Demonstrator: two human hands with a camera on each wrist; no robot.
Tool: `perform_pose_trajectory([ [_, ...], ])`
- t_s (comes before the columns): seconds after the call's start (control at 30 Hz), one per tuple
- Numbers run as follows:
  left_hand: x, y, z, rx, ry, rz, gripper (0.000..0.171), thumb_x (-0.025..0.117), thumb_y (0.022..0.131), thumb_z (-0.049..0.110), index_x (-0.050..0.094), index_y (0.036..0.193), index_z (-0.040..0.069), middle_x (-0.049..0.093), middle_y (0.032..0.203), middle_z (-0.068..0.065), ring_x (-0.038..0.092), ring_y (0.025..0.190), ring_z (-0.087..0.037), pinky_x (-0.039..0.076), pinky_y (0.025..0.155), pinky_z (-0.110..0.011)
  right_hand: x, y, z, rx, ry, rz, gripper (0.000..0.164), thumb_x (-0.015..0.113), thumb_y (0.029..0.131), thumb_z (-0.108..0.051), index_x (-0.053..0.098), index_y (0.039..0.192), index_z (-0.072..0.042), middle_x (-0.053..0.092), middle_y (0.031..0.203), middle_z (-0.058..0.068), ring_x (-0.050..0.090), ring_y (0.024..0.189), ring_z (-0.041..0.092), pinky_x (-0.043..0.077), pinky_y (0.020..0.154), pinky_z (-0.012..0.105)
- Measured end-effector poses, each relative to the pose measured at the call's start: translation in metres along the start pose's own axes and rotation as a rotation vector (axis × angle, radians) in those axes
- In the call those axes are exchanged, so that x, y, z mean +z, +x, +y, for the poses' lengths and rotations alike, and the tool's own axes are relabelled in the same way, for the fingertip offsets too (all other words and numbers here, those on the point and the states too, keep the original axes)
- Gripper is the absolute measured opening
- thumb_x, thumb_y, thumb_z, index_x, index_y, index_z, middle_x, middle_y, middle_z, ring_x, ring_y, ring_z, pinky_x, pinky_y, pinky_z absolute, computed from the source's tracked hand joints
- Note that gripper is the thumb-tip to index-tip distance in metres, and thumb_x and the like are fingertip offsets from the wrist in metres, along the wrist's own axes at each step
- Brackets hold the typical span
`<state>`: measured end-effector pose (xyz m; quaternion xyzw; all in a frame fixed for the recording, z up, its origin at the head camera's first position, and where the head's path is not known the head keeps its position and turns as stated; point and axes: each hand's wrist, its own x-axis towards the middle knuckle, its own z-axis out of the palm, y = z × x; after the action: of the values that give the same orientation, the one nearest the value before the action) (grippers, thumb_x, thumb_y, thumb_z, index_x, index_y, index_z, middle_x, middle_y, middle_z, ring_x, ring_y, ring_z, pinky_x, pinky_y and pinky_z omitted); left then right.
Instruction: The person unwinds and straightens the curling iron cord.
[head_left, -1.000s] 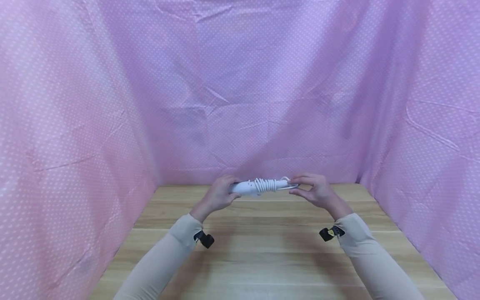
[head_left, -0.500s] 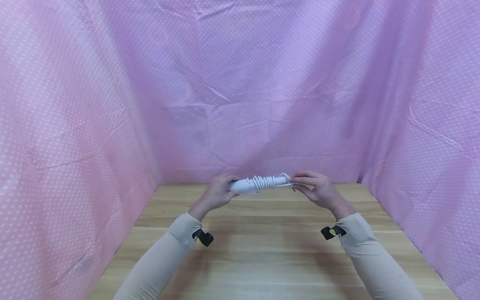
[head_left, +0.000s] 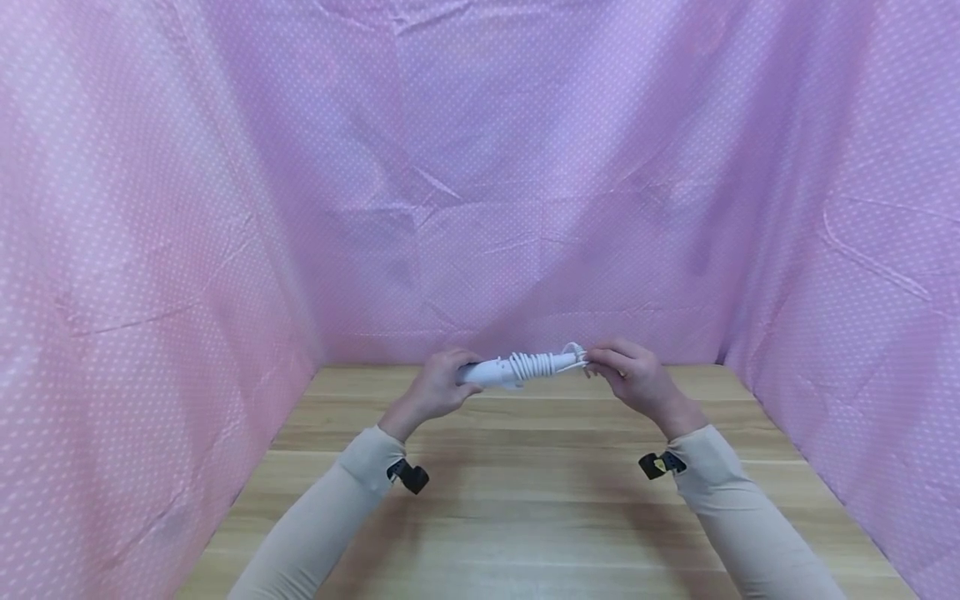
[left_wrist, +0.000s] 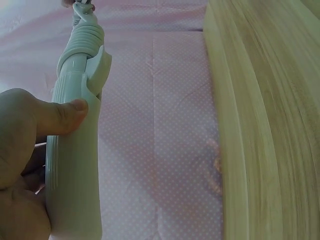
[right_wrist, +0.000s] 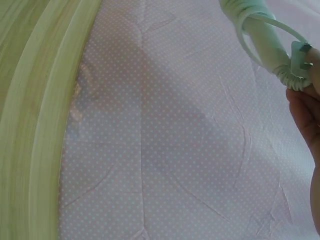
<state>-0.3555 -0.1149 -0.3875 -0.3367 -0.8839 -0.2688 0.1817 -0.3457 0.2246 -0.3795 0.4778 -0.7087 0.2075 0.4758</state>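
Observation:
In the head view a white curling iron is held up lengthwise between both hands, its right end slightly higher. My left hand grips its thick body, thumb on top; the left wrist view shows a raised lever just beyond the thumb. Several turns of white cord are wound round the narrower part. At the far end my right hand pinches the cord's small white plug, close beside the ribbed cord sleeve. A loose cord loop stands out there.
A light wood-grain table lies below the hands. Pink dotted cloth hangs behind it and along both sides, close to the table edges. Each wrist carries a black camera mount.
My right fingers have worked the plug and cord end in against the curling iron's tip, and the long loop has become shorter. The right end has risen a little; the left grip stays.

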Motion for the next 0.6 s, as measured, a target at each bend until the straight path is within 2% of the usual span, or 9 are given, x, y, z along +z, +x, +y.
perform_pose_trajectory([
  [0.17,0.0007,-0.0017,0.0035,0.010,-0.007,-0.006,0.037,0.082,0.077,0.012,0.069,0.112,0.007,0.070,0.112,-0.007,0.064,0.104,-0.023,0.054,0.089,-0.041,0.0023,0.0004,-0.0022,-0.012,-0.063,-0.019,0.014,0.063,0.092,-0.011,0.069,0.093,0.002,0.063,0.086,0.006,0.060,0.072,0.016,0.053,0.064,0.024],
  [0.47,0.0014,-0.0058,0.0030,0.012,0.018,-0.009,0.036,0.082,0.077,0.013,0.070,0.111,0.007,0.070,0.112,-0.006,0.064,0.104,-0.022,0.055,0.089,-0.041,0.0081,0.0014,-0.0082,0.002,-0.119,-0.118,0.007,0.061,0.086,-0.005,0.062,0.091,0.000,0.055,0.082,0.006,0.049,0.069,0.017,0.045,0.057,0.030],
  [0.6,0.0019,-0.0063,0.0011,0.004,0.006,-0.017,0.035,0.082,0.078,0.013,0.070,0.111,0.008,0.070,0.113,-0.007,0.064,0.104,-0.022,0.054,0.089,-0.041,0.0089,0.0016,-0.0096,-0.044,-0.136,-0.107,0.009,0.056,0.092,-0.007,0.062,0.091,0.000,0.055,0.082,0.005,0.048,0.070,0.016,0.043,0.057,0.029],
])
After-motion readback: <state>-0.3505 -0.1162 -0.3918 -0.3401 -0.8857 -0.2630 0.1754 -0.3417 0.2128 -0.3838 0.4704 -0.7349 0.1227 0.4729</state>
